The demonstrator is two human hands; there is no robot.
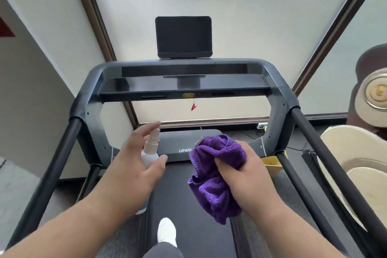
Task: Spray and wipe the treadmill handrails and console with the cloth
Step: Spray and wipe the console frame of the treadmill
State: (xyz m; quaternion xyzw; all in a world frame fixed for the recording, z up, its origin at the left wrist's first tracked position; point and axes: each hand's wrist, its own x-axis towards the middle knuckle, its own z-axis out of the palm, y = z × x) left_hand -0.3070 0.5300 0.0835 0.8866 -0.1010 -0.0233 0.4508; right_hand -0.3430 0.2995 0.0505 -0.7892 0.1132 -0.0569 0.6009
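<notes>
While the left hand (136,165) wraps a white bottle (149,153), forefinger raised by the nozzle, the right hand (240,172) is clenched on a bunched purple cloth (213,184). Both hover over the belt (188,195), short of the console (184,86) and between the rails (60,153). Risks, as judged: spray aimed from this distance may land on the belt or drift onto the screen (183,36); the dangling cloth end could snag the red clip (193,107). The bottle's base is hidden behind the palm; its fill level cannot be read.
</notes>
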